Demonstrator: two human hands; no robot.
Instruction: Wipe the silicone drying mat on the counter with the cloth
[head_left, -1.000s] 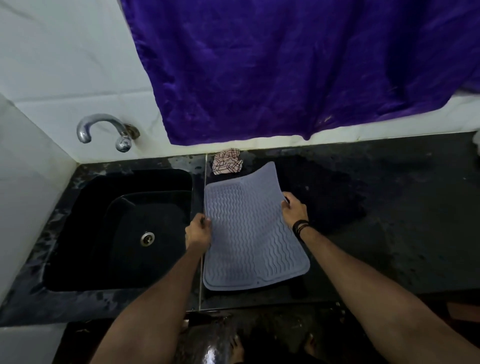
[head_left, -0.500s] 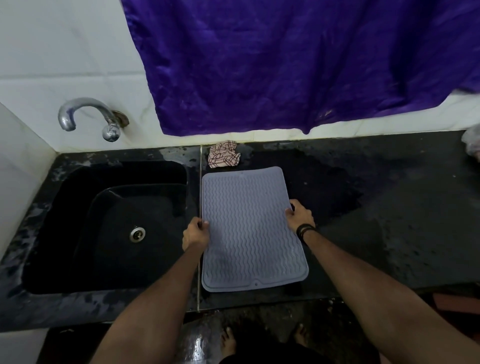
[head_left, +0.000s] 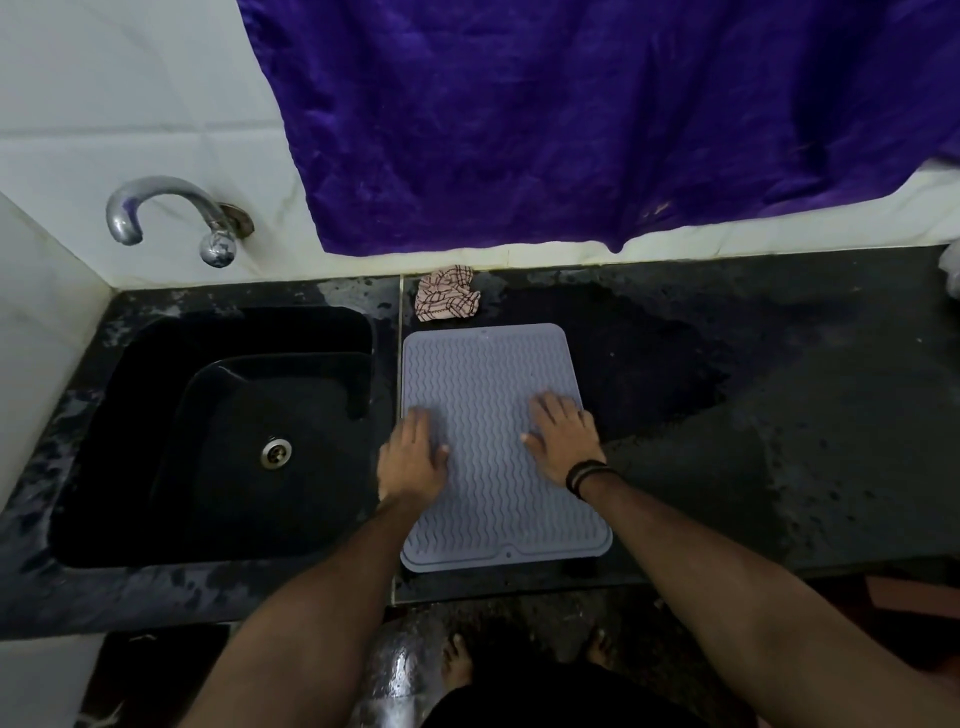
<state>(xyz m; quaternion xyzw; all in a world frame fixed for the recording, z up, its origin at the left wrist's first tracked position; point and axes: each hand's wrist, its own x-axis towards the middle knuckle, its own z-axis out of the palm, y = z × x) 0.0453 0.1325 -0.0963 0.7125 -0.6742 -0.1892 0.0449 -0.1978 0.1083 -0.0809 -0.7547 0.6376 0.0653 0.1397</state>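
A grey silicone drying mat (head_left: 493, 374) with wavy ridges lies flat on the black counter (head_left: 779, 441), just right of the sink. My left hand (head_left: 413, 454) rests palm down on the mat's left edge, fingers apart. My right hand (head_left: 563, 434) presses flat on the mat's right side, holding nothing; a black band circles its wrist. A crumpled checked cloth (head_left: 447, 300) sits on the counter behind the mat's far edge, against the wall, apart from both hands.
A black sink (head_left: 130, 415) with a metal drain lies to the left, under a chrome tap (head_left: 171, 213). A purple fabric (head_left: 597, 114) hangs on the wall above the counter. A wet dark patch spreads right of the mat. A pale object (head_left: 951, 270) shows at the far right edge.
The mat, held raised and curled at its edges a second ago, now lies flat. Both hands let go of its edges and moved onto its surface, palms down.
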